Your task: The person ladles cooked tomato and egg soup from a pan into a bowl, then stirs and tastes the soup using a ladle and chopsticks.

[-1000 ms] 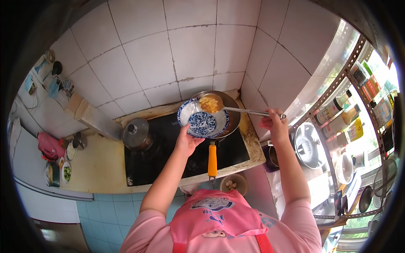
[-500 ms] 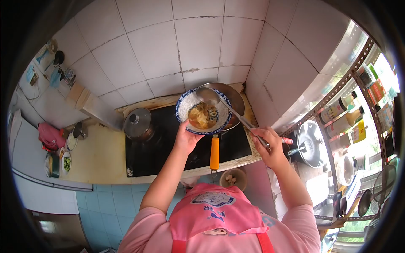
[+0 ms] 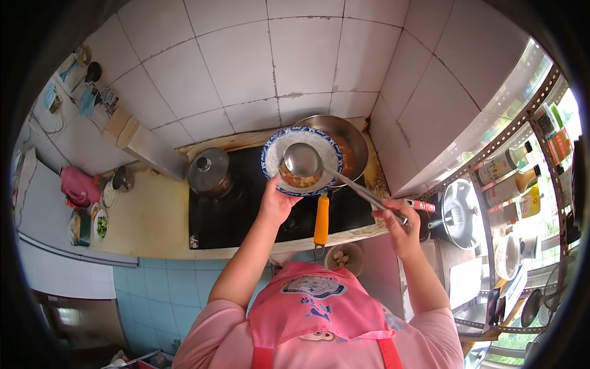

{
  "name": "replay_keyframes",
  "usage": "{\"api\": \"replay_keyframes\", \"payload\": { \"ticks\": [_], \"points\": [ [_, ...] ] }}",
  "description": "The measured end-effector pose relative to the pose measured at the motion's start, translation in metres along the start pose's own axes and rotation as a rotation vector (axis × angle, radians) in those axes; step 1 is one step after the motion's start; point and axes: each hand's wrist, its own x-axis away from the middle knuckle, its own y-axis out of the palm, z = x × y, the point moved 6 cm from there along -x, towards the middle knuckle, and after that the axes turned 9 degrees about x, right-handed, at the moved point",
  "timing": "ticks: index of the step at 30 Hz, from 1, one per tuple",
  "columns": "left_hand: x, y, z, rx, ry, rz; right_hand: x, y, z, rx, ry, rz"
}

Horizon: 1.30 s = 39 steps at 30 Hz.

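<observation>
My left hand (image 3: pixel 281 200) grips the near-left edge of a blue-and-white patterned bowl (image 3: pixel 270 152), holding it above the cooktop. Brownish food (image 3: pixel 300 182) with liquid lies in the bowl, partly covered from view. In my right hand (image 3: pixel 399 229) is the handle of a metal ladle (image 3: pixel 303 160), its round head over the middle of the bowl. Whether the ladle touches the food cannot be seen. Behind the bowl, a frying pan (image 3: pixel 357 142) with reddish liquid sits on the stove; its orange handle (image 3: pixel 321 220) points towards me.
A lidded pot (image 3: pixel 208 172) stands at the left of the black cooktop (image 3: pixel 246 212). Farther left on the counter are a plate of chopped greens (image 3: pixel 101 226) and a pink appliance (image 3: pixel 80 186). Bottles (image 3: pixel 501 167) and a colander (image 3: pixel 460 213) line the window rack at right.
The ladle head has moved from the bowl's far right edge to over its middle, hiding much of the food. My right hand has lowered slightly. The view has shifted a little.
</observation>
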Motion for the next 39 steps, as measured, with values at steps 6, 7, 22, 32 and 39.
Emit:
{"api": "replay_keyframes", "payload": {
  "ticks": [6,7,22,32,39],
  "points": [
    [-0.001,-0.003,-0.002,0.007,-0.002,0.006,0.004,0.021,-0.023,0.233,-0.267,-0.039],
    [-0.002,-0.003,-0.002,0.005,-0.006,0.004,0.005,0.024,-0.031,0.273,-0.302,-0.062],
    [0.008,0.006,-0.002,-0.020,0.047,-0.010,-0.010,0.016,0.046,-0.444,0.356,0.115],
    [0.013,0.001,0.005,0.016,0.068,-0.009,-0.012,-0.020,0.035,-0.419,0.237,0.271],
    [0.015,-0.018,0.021,0.001,0.120,0.041,-0.011,-0.056,0.061,-0.273,0.154,0.380]
  ]
}}
